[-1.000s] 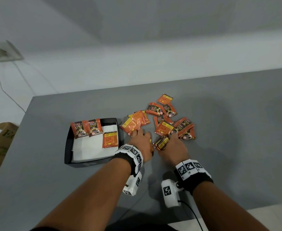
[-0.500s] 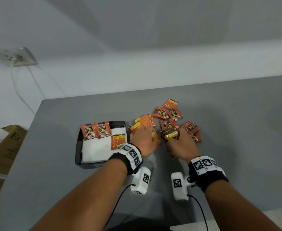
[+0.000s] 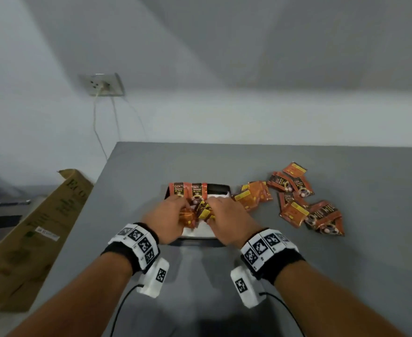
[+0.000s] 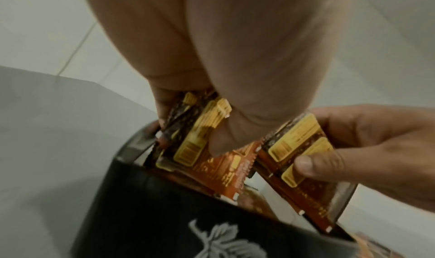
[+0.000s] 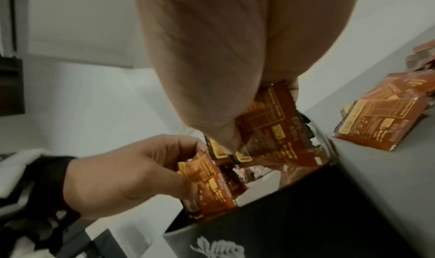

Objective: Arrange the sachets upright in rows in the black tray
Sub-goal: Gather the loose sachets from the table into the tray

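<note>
The black tray [image 3: 218,188] with a white liner sits under both hands; its dark front wall [image 4: 164,215] fills the bottom of the wrist views. Two orange-and-black sachets [image 3: 178,189] stand upright against its far wall. Over the tray's left half, my left hand [image 3: 179,207] pinches a small stack of sachets [image 4: 200,132] between thumb and fingers, lower edges inside the tray. My right hand [image 3: 214,207] grips another few sachets [image 5: 270,128] just to the right, also dipping into the tray. The tray floor is mostly hidden by the hands.
Several loose sachets [image 3: 253,195] lie just right of the tray, and a bigger scatter [image 3: 304,207] lies further right on the grey table. A cardboard box [image 3: 41,227] leans beyond the table's left edge. A wall socket [image 3: 102,85] with a cable hangs behind.
Both hands have left the loose pile and moved left over the tray, each carrying sachets. The sachet lying flat in the tray is now hidden under the hands.
</note>
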`<state>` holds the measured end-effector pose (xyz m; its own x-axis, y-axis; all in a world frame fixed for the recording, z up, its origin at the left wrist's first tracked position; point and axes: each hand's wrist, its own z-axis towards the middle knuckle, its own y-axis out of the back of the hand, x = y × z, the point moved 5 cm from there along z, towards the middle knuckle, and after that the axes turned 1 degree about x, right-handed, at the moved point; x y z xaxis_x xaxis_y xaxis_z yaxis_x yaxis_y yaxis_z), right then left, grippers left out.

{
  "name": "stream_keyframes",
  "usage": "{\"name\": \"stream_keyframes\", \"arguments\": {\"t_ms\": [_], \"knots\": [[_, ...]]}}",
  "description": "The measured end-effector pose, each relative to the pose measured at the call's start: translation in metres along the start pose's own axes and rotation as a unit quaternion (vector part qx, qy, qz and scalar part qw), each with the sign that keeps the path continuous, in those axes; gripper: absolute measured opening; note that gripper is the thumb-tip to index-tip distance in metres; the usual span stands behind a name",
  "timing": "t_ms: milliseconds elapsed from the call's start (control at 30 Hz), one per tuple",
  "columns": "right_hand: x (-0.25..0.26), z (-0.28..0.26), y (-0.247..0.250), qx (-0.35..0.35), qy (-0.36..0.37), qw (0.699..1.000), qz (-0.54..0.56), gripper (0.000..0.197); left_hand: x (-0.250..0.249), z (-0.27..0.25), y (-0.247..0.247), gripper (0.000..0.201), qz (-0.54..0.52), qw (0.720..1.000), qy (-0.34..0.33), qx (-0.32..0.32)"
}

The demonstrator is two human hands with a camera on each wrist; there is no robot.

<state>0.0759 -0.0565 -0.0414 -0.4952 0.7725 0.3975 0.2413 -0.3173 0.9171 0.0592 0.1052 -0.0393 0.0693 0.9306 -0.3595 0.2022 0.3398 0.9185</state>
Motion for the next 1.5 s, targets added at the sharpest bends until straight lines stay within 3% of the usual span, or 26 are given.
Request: {"name": "stream_keyframes", "arguments": {"t_ms": [133, 267, 400, 667, 833, 967, 1067, 1167, 1233, 1300, 1400, 1500], "knots": [[0.003, -0.002, -0.022, 0.065, 0.006, 0.991, -0.118, 0.03, 0.005, -0.002, -0.018, 0.028, 0.011, 0.999, -0.027, 0.022], [0.003, -0.013, -0.036, 0.077, 0.017, 0.984, -0.158, 0.048, 0.009, -0.01, -0.027, 0.034, 0.08, 0.995, -0.048, 0.044], [0.0, -0.021, -0.033, 0.042, 0.018, 0.99, -0.134, 0.071, 0.011, -0.014, -0.029, 0.064, 0.119, 0.989, -0.065, 0.062], [0.003, -0.032, -0.044, 0.026, 0.012, 0.992, -0.125, 0.058, 0.006, -0.019, -0.043, 0.076, 0.151, 0.982, -0.077, 0.079], [0.001, -0.038, -0.029, -0.008, 0.005, 0.998, -0.067, 0.08, 0.003, -0.017, -0.035, 0.088, 0.105, 0.989, -0.068, 0.076], [-0.039, -0.031, 0.006, -0.087, -0.09, 0.992, 0.026, 0.061, -0.011, -0.012, -0.014, 0.065, 0.049, 0.996, -0.07, 0.033], [-0.101, -0.031, 0.021, -0.096, -0.208, 0.973, -0.036, 0.038, -0.035, -0.007, -0.002, 0.047, -0.004, 0.997, -0.072, 0.014], [-0.158, -0.048, 0.026, -0.066, -0.331, 0.937, -0.088, 0.042, -0.072, 0.005, 0.004, 0.028, -0.049, 0.995, -0.088, -0.013], [-0.182, -0.06, 0.023, -0.029, -0.383, 0.92, -0.084, 0.055, -0.1, 0.02, 0.002, 0.017, -0.064, 0.992, -0.1, -0.036], [-0.193, -0.066, 0.02, -0.011, -0.387, 0.918, -0.086, 0.064, -0.125, 0.039, -0.009, 0.016, -0.069, 0.993, -0.086, -0.034], [-0.2, -0.069, 0.016, 0.003, -0.367, 0.927, -0.082, 0.065, -0.153, 0.073, -0.038, 0.03, -0.034, 0.998, -0.043, 0.005], [-0.203, -0.071, 0.017, -0.003, -0.349, 0.933, -0.086, 0.057, -0.168, 0.101, -0.066, 0.045, 0.001, 1.0, 0.013, 0.028]]}}
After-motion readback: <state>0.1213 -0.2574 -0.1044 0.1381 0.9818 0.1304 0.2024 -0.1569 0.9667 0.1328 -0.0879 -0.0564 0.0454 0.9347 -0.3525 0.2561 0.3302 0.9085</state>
